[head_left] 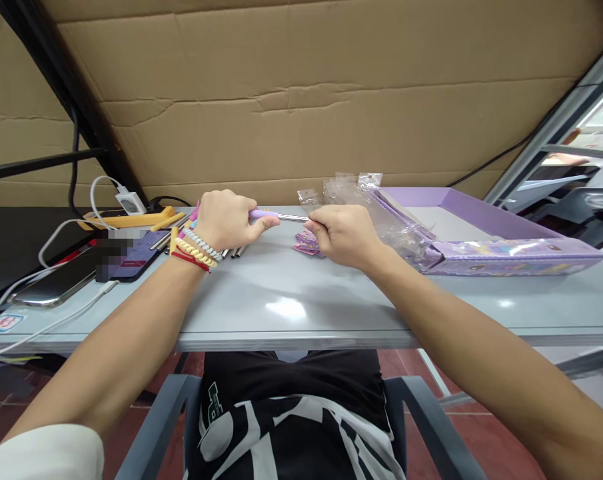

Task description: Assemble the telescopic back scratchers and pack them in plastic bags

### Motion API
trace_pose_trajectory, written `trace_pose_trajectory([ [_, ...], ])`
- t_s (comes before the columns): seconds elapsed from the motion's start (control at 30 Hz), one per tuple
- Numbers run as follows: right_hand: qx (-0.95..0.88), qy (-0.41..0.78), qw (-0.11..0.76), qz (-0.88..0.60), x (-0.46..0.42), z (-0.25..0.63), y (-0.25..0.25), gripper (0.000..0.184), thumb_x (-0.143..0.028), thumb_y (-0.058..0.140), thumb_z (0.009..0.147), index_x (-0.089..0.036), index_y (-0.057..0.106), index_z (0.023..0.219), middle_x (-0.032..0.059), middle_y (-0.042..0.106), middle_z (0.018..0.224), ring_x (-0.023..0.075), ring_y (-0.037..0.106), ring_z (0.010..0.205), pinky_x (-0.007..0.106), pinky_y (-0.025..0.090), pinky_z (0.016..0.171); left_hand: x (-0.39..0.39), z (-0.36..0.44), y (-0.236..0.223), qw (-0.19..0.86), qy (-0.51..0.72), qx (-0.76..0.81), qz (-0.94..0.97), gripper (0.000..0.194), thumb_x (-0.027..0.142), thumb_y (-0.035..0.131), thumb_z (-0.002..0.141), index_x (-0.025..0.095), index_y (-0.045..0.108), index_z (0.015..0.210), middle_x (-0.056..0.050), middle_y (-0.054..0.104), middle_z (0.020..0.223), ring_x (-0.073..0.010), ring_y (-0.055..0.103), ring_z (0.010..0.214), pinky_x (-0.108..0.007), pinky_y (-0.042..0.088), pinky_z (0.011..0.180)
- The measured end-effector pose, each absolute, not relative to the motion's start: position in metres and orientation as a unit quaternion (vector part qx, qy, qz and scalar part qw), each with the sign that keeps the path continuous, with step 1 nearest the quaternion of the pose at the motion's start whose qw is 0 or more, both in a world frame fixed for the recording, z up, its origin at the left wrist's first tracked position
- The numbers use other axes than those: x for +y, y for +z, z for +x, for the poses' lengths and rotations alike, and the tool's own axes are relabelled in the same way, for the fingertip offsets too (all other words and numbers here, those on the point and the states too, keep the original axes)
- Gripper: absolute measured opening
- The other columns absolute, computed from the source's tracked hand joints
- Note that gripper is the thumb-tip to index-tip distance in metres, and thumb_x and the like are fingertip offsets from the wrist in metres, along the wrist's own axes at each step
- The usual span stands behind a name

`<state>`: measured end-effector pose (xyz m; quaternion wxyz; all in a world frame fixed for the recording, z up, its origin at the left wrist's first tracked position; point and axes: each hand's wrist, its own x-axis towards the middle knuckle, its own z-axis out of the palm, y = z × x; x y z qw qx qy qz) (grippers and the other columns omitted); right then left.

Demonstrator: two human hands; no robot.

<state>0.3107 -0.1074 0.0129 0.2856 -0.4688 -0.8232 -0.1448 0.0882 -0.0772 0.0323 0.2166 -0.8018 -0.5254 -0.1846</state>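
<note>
From the head-worn camera, looking down: a seated person works at a pale grey surface (301, 300), holding a slim lavender-and-silver rod (264, 214) level between both hands, just above the surface. The left hand (226, 219) has its fingers closed on the lavender part; the right hand (345, 230) pinches the silver end between thumb and fingers. The work looks partway along — one rod is in hand, while loose metal tubes (238, 252) lie under and beside the left hand, apparently not yet handled. Whether the rod's lavender and silver parts are fully joined cannot be told. A small pile of pink printed cards (307, 244) lies just left of the right hand, out of any bag. To the right is an open purple box (506, 259) with a pale floor; clear plastic bags (351, 195) are heaped against and partly over its left side — their contents, if any, are unclear. At far left lie two phones (137, 259) and white cables (76, 310).
</note>
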Motion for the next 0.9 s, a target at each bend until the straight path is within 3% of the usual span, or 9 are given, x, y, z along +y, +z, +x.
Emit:
trace_pose_trajectory([
  [0.9, -0.802, -0.150, 0.366, -0.448, -0.109, 0.304, 0.007, 0.030, -0.028, 0.046, 0.083, -0.018, 0.045, 0.055, 0.0013, 0.044, 0.052, 0.0117, 0.033, 0.053, 0.026, 0.021, 0.053, -0.091, 0.103, 0.031, 0.248, -0.210, -0.512, -0.795, 0.077, 0.076, 0.027, 0.080, 0.015, 0.071, 0.066, -0.013, 0.058, 0.054, -0.0272, 0.059, 0.060, -0.034, 0.031, 0.056],
])
